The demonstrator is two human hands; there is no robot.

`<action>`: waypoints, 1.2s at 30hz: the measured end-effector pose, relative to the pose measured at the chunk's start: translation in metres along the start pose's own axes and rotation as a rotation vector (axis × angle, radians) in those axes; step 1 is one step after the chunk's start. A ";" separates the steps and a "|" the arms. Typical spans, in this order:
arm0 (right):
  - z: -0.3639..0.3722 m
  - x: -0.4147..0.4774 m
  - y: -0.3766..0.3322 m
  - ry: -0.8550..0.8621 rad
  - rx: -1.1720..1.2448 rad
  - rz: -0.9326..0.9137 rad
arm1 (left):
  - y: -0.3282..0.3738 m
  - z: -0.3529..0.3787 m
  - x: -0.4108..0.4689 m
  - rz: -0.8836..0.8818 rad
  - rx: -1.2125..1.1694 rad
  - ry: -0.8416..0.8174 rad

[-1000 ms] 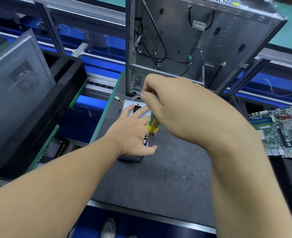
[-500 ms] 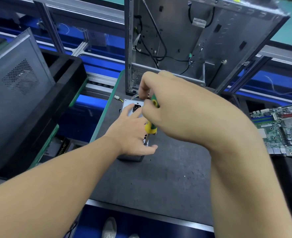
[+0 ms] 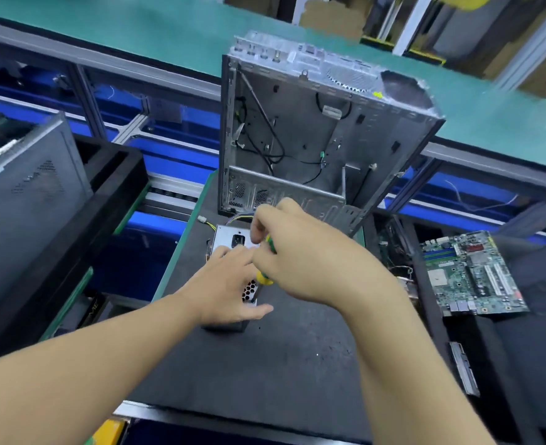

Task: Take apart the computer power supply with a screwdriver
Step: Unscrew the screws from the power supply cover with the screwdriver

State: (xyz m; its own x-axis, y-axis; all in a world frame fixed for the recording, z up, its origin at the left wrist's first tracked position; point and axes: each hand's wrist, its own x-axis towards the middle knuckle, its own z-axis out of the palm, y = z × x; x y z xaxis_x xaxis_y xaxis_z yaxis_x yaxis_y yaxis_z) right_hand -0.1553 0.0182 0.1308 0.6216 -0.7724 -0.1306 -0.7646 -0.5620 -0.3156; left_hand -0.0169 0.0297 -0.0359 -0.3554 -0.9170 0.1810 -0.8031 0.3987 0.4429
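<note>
Power supply point(image 3: 226, 235), a small silver metal box, lies on the dark work mat point(image 3: 265, 364) just in front of the open computer case point(image 3: 297, 139), which stands upright with its bare interior and loose black cables facing the camera. The box's socket face points upward, and a honeycomb vent shows between the fingers that cover it. The left hand point(image 3: 229, 290) lies flat over the near part of the box, fingers straight and spread, thumb reaching out past its near right corner, pressing it to the mat. The right hand point(image 3: 303, 261) is curled around the green and yellow handle of the screwdriver point(image 3: 263, 278), held roughly upright over the right edge of the box, right beside the left hand's fingers; its tip is hidden between the two hands. A short lead with a white connector point(image 3: 202, 219) trails from the far left of the box. A green motherboard point(image 3: 470, 271) lies well off to the right, and a grey closed case point(image 3: 24, 194) rests in a black tray point(image 3: 114, 168) on the left.
</note>
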 end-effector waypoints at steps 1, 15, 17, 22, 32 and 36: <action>0.001 -0.002 -0.001 -0.013 0.003 0.014 | 0.002 -0.007 0.000 -0.008 -0.061 -0.007; -0.011 -0.011 -0.020 -0.084 -0.020 0.144 | -0.005 -0.010 0.002 -0.037 0.074 -0.138; -0.013 -0.017 -0.019 -0.032 0.015 0.147 | -0.002 -0.005 0.000 0.048 0.256 -0.102; -0.024 -0.034 -0.006 0.270 0.140 0.200 | 0.007 -0.004 -0.008 0.146 0.438 -0.058; -0.043 -0.082 0.086 0.341 0.182 0.375 | 0.076 0.011 0.044 -0.189 -0.457 -0.058; -0.051 -0.116 0.138 0.243 0.123 0.464 | 0.141 0.071 0.076 -0.436 -0.728 -0.342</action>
State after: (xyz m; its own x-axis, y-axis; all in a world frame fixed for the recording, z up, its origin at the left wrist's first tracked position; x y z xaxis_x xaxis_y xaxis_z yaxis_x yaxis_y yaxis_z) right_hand -0.3420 0.0149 0.1506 0.1544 -0.9858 -0.0663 -0.9149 -0.1173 -0.3864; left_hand -0.1912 0.0173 -0.0222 -0.3067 -0.8846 -0.3512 -0.4405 -0.1952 0.8763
